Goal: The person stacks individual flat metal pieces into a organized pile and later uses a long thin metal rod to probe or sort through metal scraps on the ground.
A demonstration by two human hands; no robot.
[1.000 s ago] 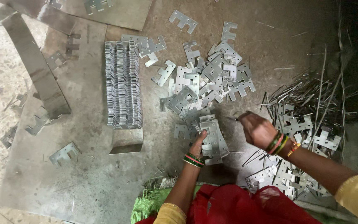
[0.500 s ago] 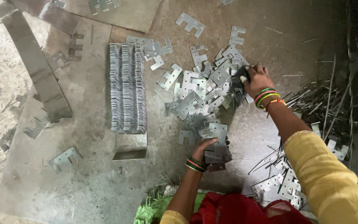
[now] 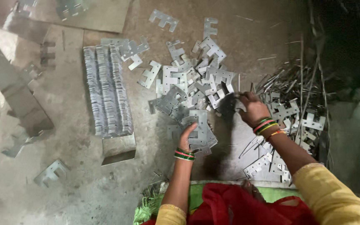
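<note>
Seen from above, a person sits on a concrete floor [image 3: 76, 191] strewn with stamped metal brackets. The right hand [image 3: 253, 109] has drawn back from the loose bracket pile [image 3: 192, 85] toward the body, fingers pinching one bracket [image 3: 239, 105]. The left hand [image 3: 188, 135] curls around a held bracket stack [image 3: 201, 131], just left of it. A neat bracket row [image 3: 107, 91] lies further left.

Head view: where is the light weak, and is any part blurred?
Head view: the top right corner is nearly black; the metal strip at left is soft and smeared; the loose pile of stamped metal plates is evenly lit; the right hand casts a dark shadow beside it.
</note>
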